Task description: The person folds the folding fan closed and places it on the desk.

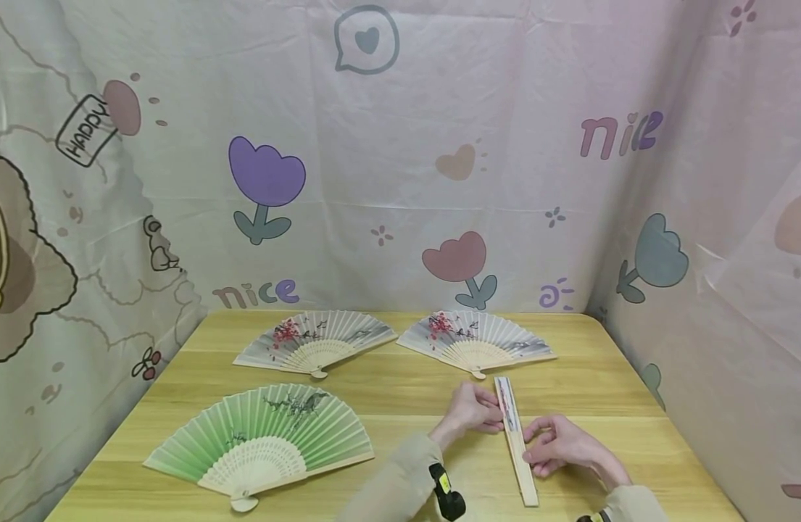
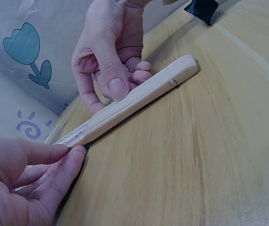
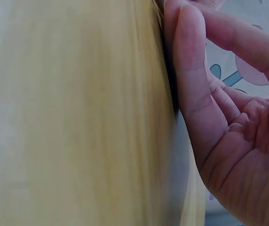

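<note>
A closed folding fan (image 1: 516,442) with pale wooden sticks and a strip of printed fabric lies on the table between both hands. My left hand (image 1: 475,408) pinches at its fabric end with thumb and fingertips, seen close up in the left wrist view. From the other side, my right hand (image 1: 565,444) touches the wooden part with its thumb (image 2: 118,87) tip, its fingers loosely bent. The fan's rivet (image 2: 172,83) shows near its rounded end. In the right wrist view, the right hand (image 3: 238,132) fills the right side and the fan is mostly hidden.
A green open fan (image 1: 276,435) spreads at the front left of the wooden table (image 1: 400,399). Two open grey-white fans with red blossoms, one at back left (image 1: 315,344) and one at back right (image 1: 476,344), lie along the far edge. Printed cloth (image 1: 387,181) hangs behind.
</note>
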Tool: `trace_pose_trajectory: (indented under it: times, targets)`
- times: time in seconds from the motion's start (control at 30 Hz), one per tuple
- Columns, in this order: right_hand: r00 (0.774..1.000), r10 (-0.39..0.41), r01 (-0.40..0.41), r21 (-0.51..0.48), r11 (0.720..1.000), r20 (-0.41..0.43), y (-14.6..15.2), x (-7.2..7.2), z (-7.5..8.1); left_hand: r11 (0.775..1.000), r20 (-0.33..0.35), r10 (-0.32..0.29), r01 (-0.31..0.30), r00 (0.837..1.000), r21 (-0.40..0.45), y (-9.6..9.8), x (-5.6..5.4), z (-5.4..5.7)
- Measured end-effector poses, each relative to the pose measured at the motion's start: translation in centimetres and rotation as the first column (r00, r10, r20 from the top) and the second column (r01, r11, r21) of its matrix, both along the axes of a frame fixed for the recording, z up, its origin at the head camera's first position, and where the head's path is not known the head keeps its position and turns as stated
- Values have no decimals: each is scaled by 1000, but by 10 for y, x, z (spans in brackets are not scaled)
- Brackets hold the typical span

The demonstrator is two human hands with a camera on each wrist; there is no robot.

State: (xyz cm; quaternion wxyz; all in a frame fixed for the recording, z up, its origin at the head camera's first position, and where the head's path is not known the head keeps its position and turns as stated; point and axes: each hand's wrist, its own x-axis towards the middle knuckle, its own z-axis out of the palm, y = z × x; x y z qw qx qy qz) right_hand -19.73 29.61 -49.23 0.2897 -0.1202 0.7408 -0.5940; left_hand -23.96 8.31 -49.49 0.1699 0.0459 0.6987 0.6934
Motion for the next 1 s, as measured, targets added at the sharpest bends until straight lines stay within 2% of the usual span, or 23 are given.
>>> trace_pose_trajectory:
  times: [0.4,0.6,1.0]
  targets:
    - [1000,-4,4,20,1000,-2,-2,1,1,1000,-10,5,-6,1000,-11,-4,5,2]
    - [1000,-10,11,23,1000,-8,-3,0,0,1000,22,2,-3,1000,21,-7,6,1]
    - [996,-62,66,64,996,-58,-9,-1,8,993,67,36,-44,997,111,-13,5,-2]
